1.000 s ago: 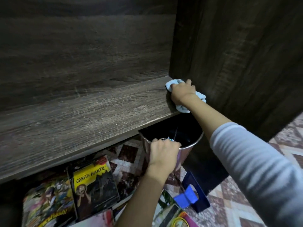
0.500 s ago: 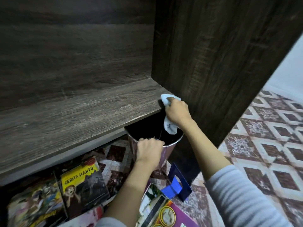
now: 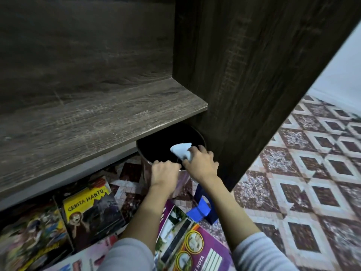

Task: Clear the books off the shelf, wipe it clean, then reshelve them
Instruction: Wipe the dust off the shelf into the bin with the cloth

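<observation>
Pale cloth [image 3: 180,151] in the right fingers [image 3: 205,151], above the bucket [image 3: 145,170]

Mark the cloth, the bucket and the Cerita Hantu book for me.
cloth [image 3: 180,151], head view, bunched middle.
bucket [image 3: 146,170], head view, left outer wall.
Cerita Hantu book [image 3: 91,210], head view, front cover.

We wear pale grey long sleeves. Our right sleeve [image 3: 260,254] carries faint narrow cross stripes in a lighter tone; our left sleeve [image 3: 127,257] looks the same grey, its stripes too blurred to tell. Both sleeves end partway up the forearm, leaving our left hand [image 3: 164,174] and right hand [image 3: 203,164] bare.
</observation>
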A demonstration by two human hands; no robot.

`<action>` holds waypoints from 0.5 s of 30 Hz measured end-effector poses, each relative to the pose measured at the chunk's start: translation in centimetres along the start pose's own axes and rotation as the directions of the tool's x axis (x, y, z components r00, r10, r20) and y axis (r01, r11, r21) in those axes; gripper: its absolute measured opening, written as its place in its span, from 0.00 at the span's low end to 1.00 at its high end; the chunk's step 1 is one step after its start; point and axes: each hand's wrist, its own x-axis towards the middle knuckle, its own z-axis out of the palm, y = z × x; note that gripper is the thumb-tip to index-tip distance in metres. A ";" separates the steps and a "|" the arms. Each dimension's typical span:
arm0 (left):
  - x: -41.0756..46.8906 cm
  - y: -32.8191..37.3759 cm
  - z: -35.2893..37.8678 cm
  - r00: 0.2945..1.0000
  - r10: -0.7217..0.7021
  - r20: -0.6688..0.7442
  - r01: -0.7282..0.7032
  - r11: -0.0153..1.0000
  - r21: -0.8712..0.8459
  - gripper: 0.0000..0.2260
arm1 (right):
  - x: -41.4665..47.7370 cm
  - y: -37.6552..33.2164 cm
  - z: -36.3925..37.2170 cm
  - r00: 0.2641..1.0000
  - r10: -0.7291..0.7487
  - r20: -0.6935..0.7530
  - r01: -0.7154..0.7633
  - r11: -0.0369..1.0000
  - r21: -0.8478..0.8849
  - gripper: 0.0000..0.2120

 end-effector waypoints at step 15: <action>3.0 -1.5 2.3 0.996 0.017 -0.090 -0.019 1.000 -0.016 0.15 | 1.9 0.2 1.2 0.994 -0.072 0.088 0.069 0.997 0.029 0.29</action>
